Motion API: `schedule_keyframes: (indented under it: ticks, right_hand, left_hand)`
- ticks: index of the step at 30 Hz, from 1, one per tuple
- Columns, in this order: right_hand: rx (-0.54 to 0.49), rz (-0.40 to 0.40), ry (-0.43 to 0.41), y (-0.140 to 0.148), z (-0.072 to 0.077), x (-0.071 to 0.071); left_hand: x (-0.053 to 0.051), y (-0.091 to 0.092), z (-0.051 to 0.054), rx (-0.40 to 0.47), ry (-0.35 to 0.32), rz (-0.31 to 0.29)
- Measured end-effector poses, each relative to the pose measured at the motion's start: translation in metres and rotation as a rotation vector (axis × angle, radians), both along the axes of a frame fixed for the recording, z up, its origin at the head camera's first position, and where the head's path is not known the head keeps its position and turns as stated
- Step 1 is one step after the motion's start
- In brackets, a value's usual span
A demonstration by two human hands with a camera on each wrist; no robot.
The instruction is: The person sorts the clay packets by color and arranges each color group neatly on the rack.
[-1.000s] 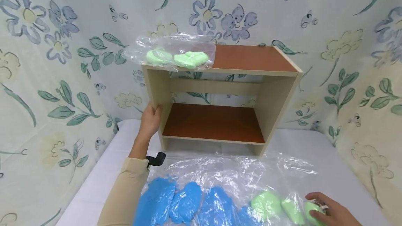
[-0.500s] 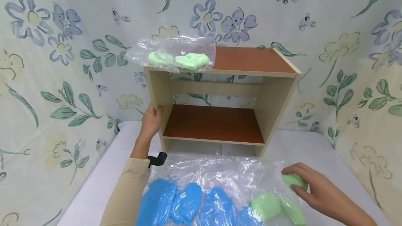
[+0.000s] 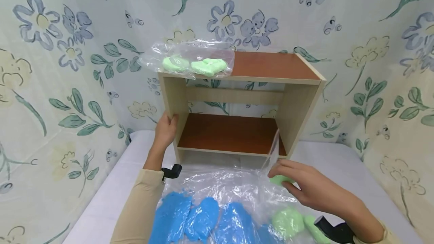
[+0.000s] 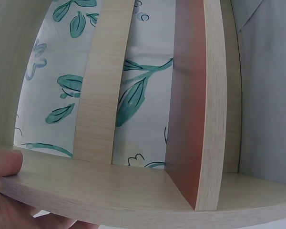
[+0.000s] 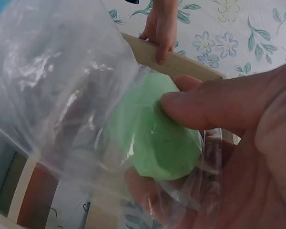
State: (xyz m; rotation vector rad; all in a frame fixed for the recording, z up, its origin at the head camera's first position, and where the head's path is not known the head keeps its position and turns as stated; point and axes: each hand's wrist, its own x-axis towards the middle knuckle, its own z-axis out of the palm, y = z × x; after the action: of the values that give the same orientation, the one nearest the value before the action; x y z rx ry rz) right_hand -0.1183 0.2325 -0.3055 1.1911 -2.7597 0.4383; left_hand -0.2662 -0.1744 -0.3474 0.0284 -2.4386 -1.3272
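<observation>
Both hands are gripping something. With its thumb over the front edge and its fingers round the outer side, the left hand point(image 3: 166, 129) holds the left side panel of a small shelf point(image 3: 234, 133). The right hand point(image 3: 306, 183) pinches a green lump point(image 5: 162, 138) through clear plastic point(image 5: 62, 81), thumb on one side and fingers on the other. That lump is held up in front of the shelf's lower right corner, and a loose piece of the plastic sticks up past the fingers, in front of the lower board.

The shelf stands on a white worktop point(image 3: 318, 157); it has pale wood sides, a pale crossbar point(image 3: 234, 95) at the back and two reddish-brown boards. On the left part of its top board lies a clear bag point(image 3: 152, 57) with two pale green lumps point(image 3: 209, 67) inside, one end of the bag hanging out past the edge.

Nearer the person, clear plastic sheeting point(image 3: 234, 182) spreads over the worktop, with a row of blue lumps point(image 3: 201, 217) under or inside it; I cannot tell which. Two more green lumps point(image 3: 288, 222) lie at the right end of that row, side by side. Flowered cloth point(image 3: 305, 14) hangs behind the shelf.
</observation>
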Motion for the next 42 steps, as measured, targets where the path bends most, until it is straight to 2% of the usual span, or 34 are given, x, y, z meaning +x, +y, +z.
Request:
schedule_keyframes:
  ticks: [6,11,16,20,24,28,34,42]
  right_hand:
    - [-0.015,0.151,0.122,-0.024,0.004,-0.005]
    - [-0.039,0.222,0.133,-0.038,0.007,-0.014]
    - [-0.025,0.224,0.123,-0.046,0.005,-0.021]
    - [-0.007,0.203,0.146,-0.053,0.005,-0.027]
    - [0.000,0.208,0.172,-0.063,0.008,-0.032]
    - [-0.017,0.219,0.178,-0.067,0.012,-0.036]
    - [-0.064,0.210,0.150,-0.068,0.021,-0.042]
    - [-0.103,0.242,0.098,-0.075,0.044,-0.042]
  left_hand:
    - [0.002,-0.002,-0.004,-0.007,-0.019,0.007]
    - [0.001,0.000,-0.004,-0.002,-0.012,0.004]
    - [-0.002,0.004,-0.003,-0.006,-0.006,-0.009]
    - [-0.002,0.003,-0.003,-0.018,-0.019,-0.001]
    - [-0.002,-0.002,-0.003,-0.034,0.007,0.018]
    - [-0.002,-0.004,-0.004,-0.057,0.022,-0.001]
    - [-0.001,-0.004,-0.003,-0.096,0.030,0.002]
    - [-0.002,-0.005,-0.004,-0.108,0.028,0.016]
